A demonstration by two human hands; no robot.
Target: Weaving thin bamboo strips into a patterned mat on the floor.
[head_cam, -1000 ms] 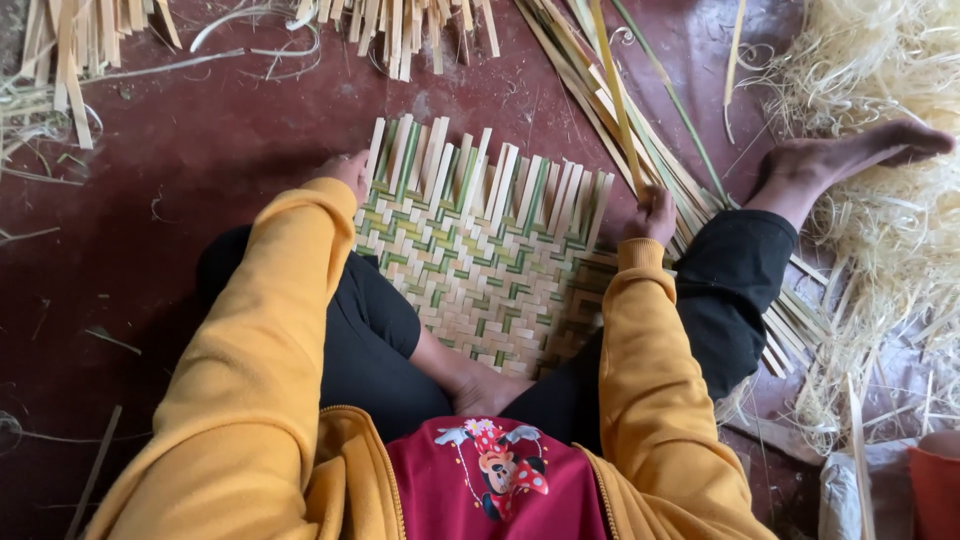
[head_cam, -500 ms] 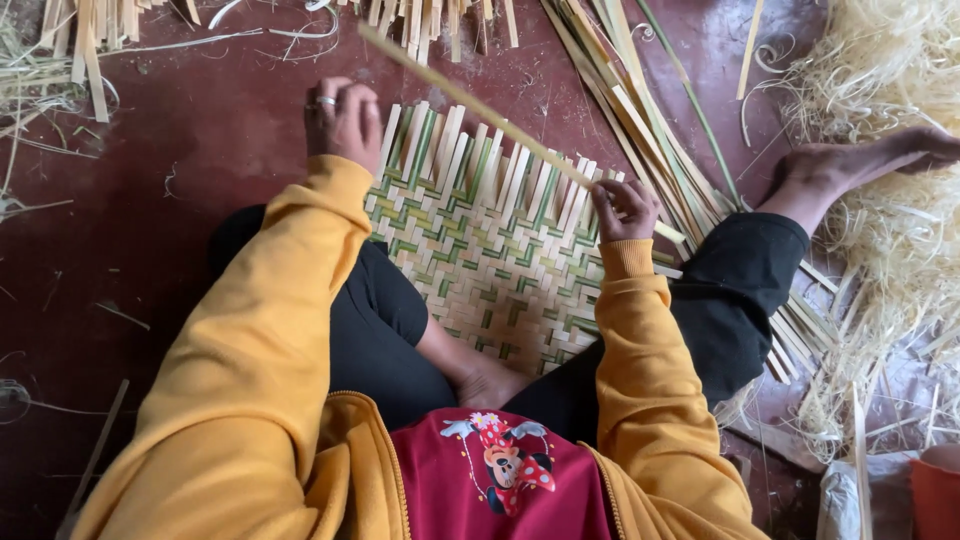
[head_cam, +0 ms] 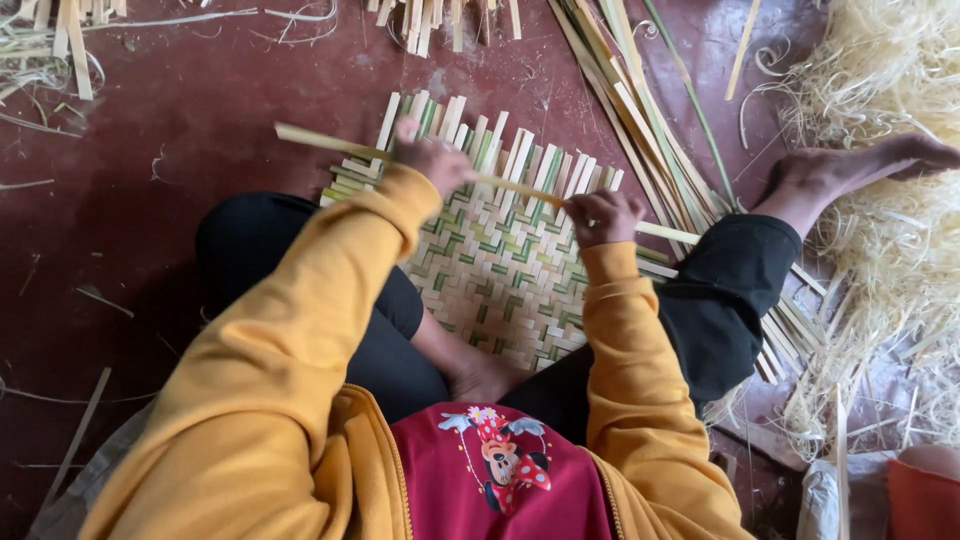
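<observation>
Gripping one long pale bamboo strip point(head_cam: 520, 187) crosswise above the half-woven green-and-tan bamboo mat point(head_cam: 490, 270) on the red floor point(head_cam: 200, 130), the closed left hand point(head_cam: 432, 160) and right hand point(head_cam: 600, 215) risk snagging upright slat ends and loosening the weave.

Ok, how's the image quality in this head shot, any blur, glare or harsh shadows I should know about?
Head view: light is soft and even, with no glare on the dark red floor. Only a faint shadow lies beside the legs. The left hand is slightly motion-blurred, while the right hand, the bamboo strip both hands hold and the woven mat look sharp. The wide lens bends the edges a little.
</observation>
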